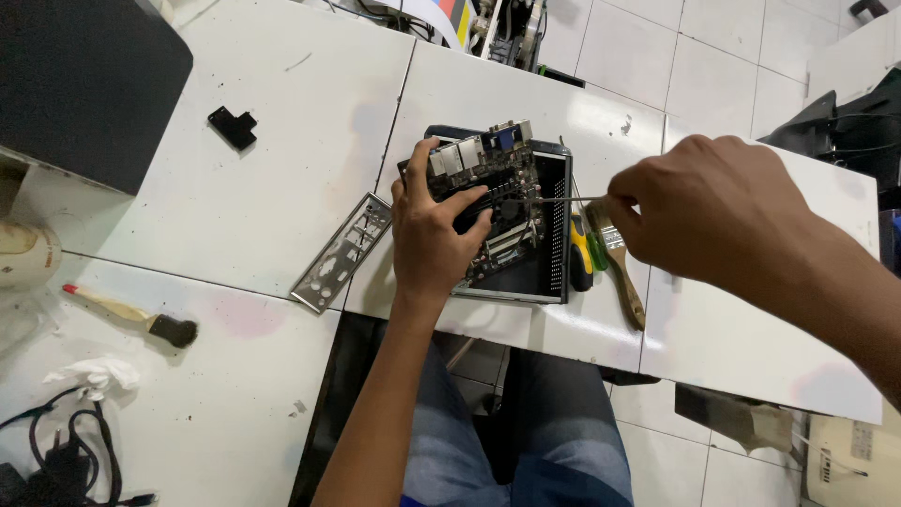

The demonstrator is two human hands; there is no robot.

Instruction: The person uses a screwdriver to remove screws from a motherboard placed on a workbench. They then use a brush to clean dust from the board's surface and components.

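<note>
- The left hand [434, 233] lies flat, fingers spread, on a small dark circuit board with silver connector blocks [488, 202], pressing it from above.
- That board sits inside a shallow black metal case with a perforated side wall [556, 246], which rests on the white worktop [282, 141] near its front edge.
- The right hand [709, 208] is closed round a thin metal-shafted screwdriver [558, 199]; its handle is hidden in the hand, and the shaft reaches left so that its tip meets the board just beside the left fingertips.
- Just right of the case, under the right hand, lie a yellow and green handled tool [584, 255] and a wooden-handled paintbrush [623, 268], touching each other.
- Left of the case, near the left wrist, a silver cut-out port plate [340, 253] lies flat.
- Farther left are a small black bracket [232, 126], a second wooden brush with dark bristles [141, 316], crumpled white tissue [99, 374] and black cables [66, 451].
</note>
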